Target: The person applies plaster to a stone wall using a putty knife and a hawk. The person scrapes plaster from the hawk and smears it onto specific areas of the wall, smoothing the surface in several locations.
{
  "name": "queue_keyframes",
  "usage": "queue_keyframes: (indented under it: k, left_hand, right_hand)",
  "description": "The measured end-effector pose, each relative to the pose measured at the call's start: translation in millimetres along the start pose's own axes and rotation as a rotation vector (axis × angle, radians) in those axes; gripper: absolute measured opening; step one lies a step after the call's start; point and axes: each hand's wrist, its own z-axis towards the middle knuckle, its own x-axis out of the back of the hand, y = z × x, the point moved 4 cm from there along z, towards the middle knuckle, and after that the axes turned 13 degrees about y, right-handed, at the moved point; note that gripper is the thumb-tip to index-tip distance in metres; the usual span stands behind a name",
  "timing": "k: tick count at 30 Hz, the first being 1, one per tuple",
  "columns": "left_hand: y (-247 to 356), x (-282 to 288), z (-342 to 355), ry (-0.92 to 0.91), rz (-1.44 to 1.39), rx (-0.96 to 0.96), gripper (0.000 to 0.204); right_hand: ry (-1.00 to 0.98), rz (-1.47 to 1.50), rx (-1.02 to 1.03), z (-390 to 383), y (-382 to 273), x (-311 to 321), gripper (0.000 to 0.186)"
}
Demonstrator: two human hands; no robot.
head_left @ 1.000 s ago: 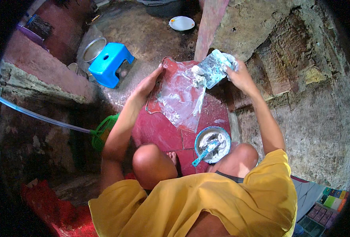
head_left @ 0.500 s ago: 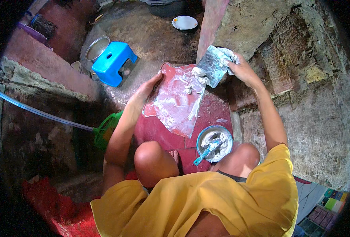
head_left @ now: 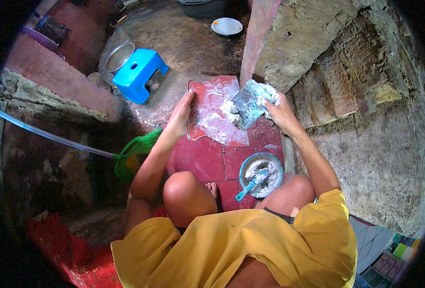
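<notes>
My left hand (head_left: 180, 116) grips the left edge of a thin red board (head_left: 200, 103) smeared with white paste, holding it tilted over the red tiled floor. My right hand (head_left: 280, 115) is closed on a flat grey scraper plate (head_left: 247, 106), its grip end caked with white paste. The plate lies over the board's right part, a lump of paste (head_left: 230, 111) at its lower left edge. Between my knees, close to the right one, stands a round bowl (head_left: 281, 169) of white paste. A blue-handled putty knife (head_left: 248, 190) rests in it.
A blue plastic stool (head_left: 138, 74) stands beyond my left hand, beside a round metal lid or tray (head_left: 120, 56). Farther off lies a white plate (head_left: 227, 26). A rough wall (head_left: 356, 158) rises close on my right. Green netting (head_left: 131, 153) and a pale hose (head_left: 49, 136) are at left.
The scraper plate has moved left and down across the board with my right hand, along with the paste lump. The board has changed tilt, and its lower end has risen away from me.
</notes>
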Motion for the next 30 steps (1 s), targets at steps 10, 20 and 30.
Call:
queue_keyframes:
  k: [10,20,30]
  left_hand:
    - [12.2,-7.0,-12.7,-0.025,0.008,0.003,0.029]
    - [31.3,1.3,-11.9,-0.096,-0.234,0.11,0.03]
    - [36.6,21.7,-8.0,-0.028,-0.042,-0.244,0.037]
  right_hand:
    - [0.055,-0.637,0.888,-23.9,-72.7,5.7,0.036]
    - [-0.106,-0.916,1.201,-57.6,-75.3,-0.5,0.043]
    - [-0.049,-0.723,1.09,-60.8,-100.1,13.4,0.038]
